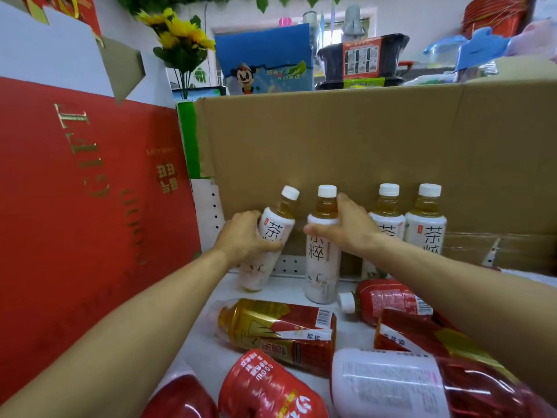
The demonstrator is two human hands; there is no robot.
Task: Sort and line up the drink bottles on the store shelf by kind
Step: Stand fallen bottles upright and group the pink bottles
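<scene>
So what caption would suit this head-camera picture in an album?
Left hand grips a tilted tea bottle, right hand holds an upright tea bottle; red-label bottles lie jumbled in front.

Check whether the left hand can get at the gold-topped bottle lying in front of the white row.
Probably, once freed: the left hand grips the tilted white-label bottle, so it must set that down first. The gold-topped bottle lies on the shelf just beside that forearm, nothing over it.

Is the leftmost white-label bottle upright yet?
Tilted: the leftmost white-label bottle leans cap-right, gripped by the left hand; the right hand holds the second bottle upright.
</scene>
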